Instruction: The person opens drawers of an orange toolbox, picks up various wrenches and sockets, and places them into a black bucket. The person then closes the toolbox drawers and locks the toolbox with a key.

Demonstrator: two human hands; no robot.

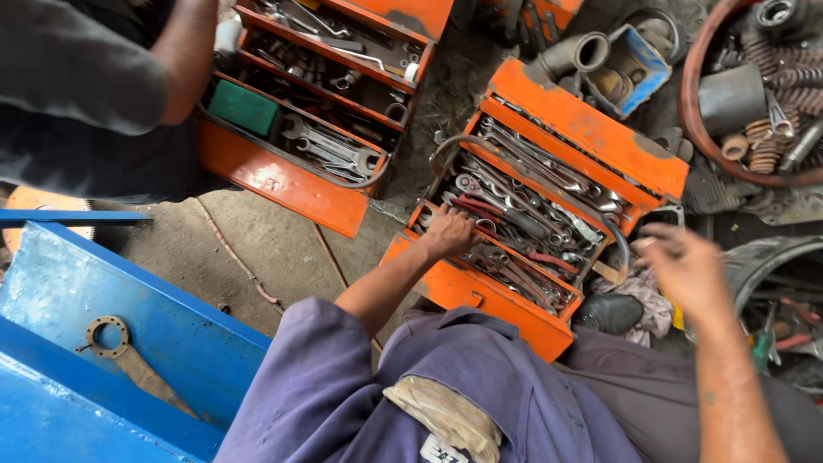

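Observation:
An open orange toolbox full of spanners and pliers sits on the ground in front of me. My left hand reaches into its near left corner, fingers down among the tools and hidden by them. My right hand hovers blurred to the right of the box, fingers apart and empty, above a pale rag. My purple coverall sleeve and knee fill the bottom of the view.
A second open orange toolbox stands at the upper left, next to another person's arm. A blue metal frame with a ring gasket lies at the lower left. Springs, a pipe elbow and a red hose ring clutter the upper right.

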